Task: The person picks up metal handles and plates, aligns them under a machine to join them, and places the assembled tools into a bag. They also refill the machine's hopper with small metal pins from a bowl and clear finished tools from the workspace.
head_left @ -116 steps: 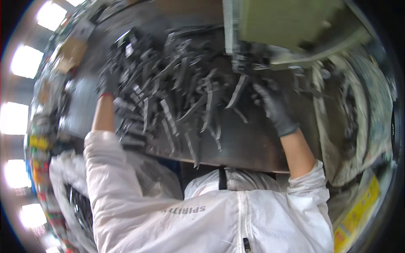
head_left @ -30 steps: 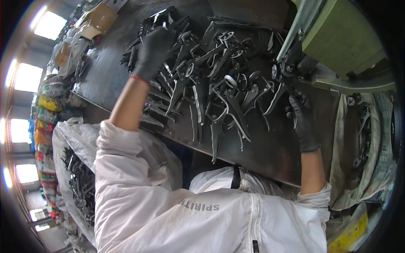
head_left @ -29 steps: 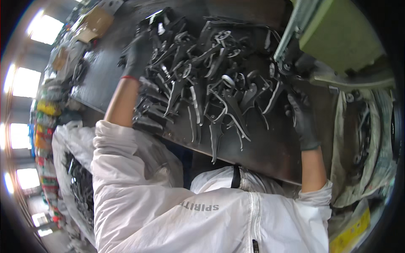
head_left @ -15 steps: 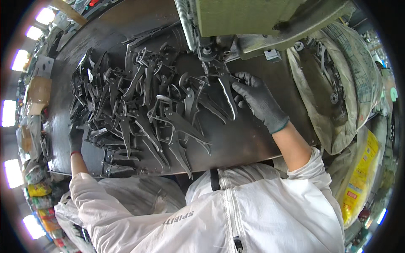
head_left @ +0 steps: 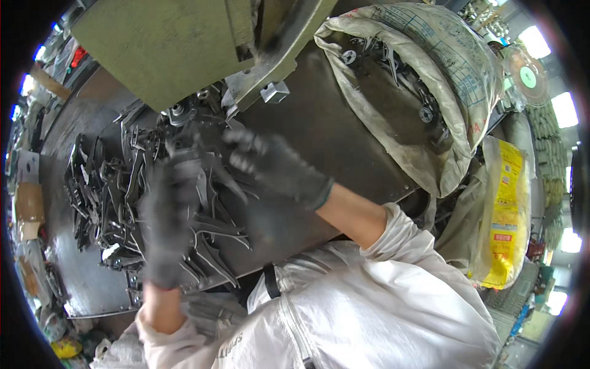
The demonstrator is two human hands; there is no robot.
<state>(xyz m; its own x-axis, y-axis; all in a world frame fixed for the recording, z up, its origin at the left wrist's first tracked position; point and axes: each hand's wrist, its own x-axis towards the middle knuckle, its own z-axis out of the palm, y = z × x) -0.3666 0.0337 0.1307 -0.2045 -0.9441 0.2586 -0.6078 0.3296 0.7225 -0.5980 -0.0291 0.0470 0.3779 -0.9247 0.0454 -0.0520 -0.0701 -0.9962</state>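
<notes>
Gloved left hand [head_left: 167, 221] and right hand [head_left: 273, 166], blurred so their grip cannot be told, hover over metal plier blanks [head_left: 123, 190] heaped on the tabletop [head_left: 344, 135]; lifting one piece cleanly should avoid tangles.

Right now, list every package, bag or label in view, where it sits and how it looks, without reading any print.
Woven sack: upper right on the steel bench, mouth open, beige with faint printed grid, metal parts inside.
Yellow bag: right edge, below the sack, upright, bright yellow with red and dark print.
Cardboard piece: far left, brown, flat.
No screens visible.
</notes>
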